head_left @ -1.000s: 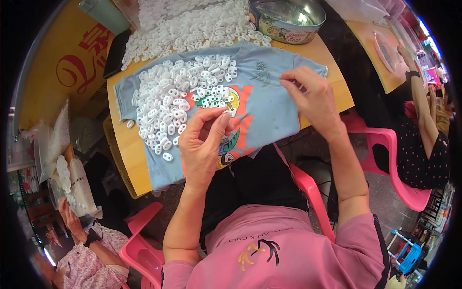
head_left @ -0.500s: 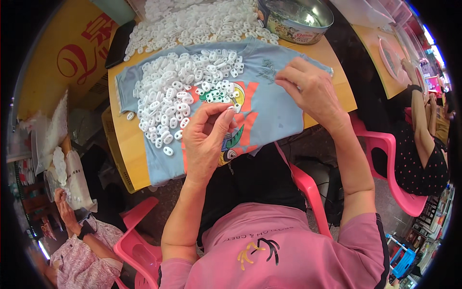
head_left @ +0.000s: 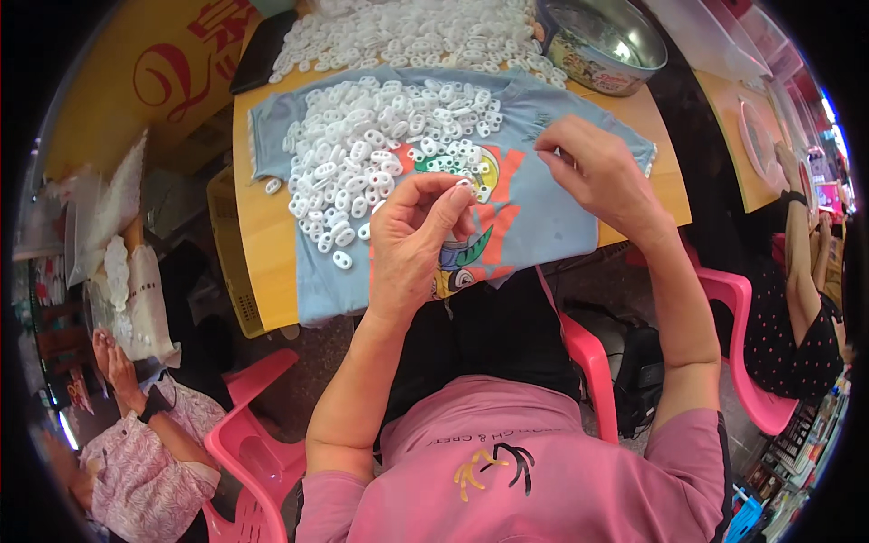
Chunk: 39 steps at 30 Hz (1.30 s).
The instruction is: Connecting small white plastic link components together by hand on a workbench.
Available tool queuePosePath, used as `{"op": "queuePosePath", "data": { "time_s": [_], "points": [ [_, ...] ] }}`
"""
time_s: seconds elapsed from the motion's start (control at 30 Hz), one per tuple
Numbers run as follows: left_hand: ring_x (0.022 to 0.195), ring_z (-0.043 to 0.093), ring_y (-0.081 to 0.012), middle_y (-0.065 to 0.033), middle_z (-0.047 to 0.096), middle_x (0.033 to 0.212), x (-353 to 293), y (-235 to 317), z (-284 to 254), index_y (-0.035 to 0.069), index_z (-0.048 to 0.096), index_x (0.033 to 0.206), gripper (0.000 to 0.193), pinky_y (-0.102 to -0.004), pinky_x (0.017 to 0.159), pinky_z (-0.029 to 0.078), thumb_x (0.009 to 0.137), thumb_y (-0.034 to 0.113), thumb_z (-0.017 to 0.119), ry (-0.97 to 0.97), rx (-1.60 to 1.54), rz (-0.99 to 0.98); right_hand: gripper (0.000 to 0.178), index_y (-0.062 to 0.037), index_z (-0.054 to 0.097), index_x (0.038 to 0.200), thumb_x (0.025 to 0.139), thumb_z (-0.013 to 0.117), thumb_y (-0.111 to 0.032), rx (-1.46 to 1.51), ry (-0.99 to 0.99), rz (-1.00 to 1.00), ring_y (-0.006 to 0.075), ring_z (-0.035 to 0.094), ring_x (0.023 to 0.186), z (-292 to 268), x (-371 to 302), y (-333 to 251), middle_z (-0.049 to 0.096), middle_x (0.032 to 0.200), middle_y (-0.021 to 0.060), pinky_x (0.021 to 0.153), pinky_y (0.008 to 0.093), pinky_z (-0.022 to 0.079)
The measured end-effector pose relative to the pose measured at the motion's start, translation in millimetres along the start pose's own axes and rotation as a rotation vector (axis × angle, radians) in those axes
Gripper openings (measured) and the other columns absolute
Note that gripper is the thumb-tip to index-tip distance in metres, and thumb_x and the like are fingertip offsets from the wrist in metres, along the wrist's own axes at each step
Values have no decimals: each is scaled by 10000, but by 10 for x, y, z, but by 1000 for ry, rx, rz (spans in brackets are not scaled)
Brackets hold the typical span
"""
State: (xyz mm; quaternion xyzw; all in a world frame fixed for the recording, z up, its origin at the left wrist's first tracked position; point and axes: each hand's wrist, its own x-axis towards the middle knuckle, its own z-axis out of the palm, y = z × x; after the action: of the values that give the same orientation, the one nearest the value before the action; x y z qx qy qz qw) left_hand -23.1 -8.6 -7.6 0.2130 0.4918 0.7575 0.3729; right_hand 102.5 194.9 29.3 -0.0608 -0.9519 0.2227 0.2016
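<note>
My left hand (head_left: 412,240) is closed, pinching a small white oval plastic piece (head_left: 464,184) between thumb and fingertips. It hovers over the near part of a light blue T-shirt (head_left: 566,217) spread on the table. My right hand (head_left: 602,172) has its thumb and fingers drawn together above the shirt's right side; whatever is between them is hidden. By those fingertips lies a small cluster of thin dark slivers (head_left: 541,119), partly covered by the hand. A heap of white two-holed pieces (head_left: 353,136) covers the shirt's left half, and a few lie on its coloured print.
More white pieces (head_left: 407,36) pile up at the table's far side, beside a round metal tin (head_left: 602,45). A yellow crate (head_left: 231,253) stands left of the table (head_left: 267,290). Pink chairs (head_left: 593,362) surround me. Other people sit left and right.
The whole view has shifted, so the table and shirt appear farther right and slightly higher. My left hand keeps its pinch on the white piece. My right fingertips have changed place only slightly over the shirt.
</note>
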Motion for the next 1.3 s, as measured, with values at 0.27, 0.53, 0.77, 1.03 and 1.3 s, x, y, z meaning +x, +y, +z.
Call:
{"op": "queuePosePath", "data": {
  "time_s": [0.27,0.53,0.77,1.03,1.3],
  "points": [
    [709,598,-77,-39,657,852,8,12,-13,-5,616,1015,152,-214,623,479,915,102,654,-10,-51,-15,180,25,636,1086,929,603,-57,749,105,343,80,585,732,351,44,-474,632,869,26,673,225,485],
    [695,595,-74,-36,651,836,-6,7,-7,7,605,1011,136,-206,622,477,922,102,647,3,-25,11,181,8,625,1023,931,642,-147,1102,129,543,81,605,673,569,26,-618,621,789,25,656,209,505],
    [697,600,-68,-27,651,825,-18,4,-20,13,606,1010,146,-204,622,484,917,113,658,-1,-19,28,178,-14,610,1009,938,637,-176,1088,170,560,65,580,677,614,12,-664,606,778,0,627,205,494],
    [711,597,-63,-25,652,837,-17,-8,-23,19,602,1007,141,-198,631,480,917,114,657,7,-15,35,181,-14,600,1028,951,621,-176,1085,202,554,46,540,698,670,13,-707,600,825,-5,628,196,465],
    [719,594,-58,-28,655,841,-16,-9,-24,19,603,1001,130,-195,638,478,920,110,652,12,-6,34,190,-12,592,1040,957,611,-182,1098,228,544,46,543,708,693,21,-724,597,823,-9,639,197,469]
  ]
}}
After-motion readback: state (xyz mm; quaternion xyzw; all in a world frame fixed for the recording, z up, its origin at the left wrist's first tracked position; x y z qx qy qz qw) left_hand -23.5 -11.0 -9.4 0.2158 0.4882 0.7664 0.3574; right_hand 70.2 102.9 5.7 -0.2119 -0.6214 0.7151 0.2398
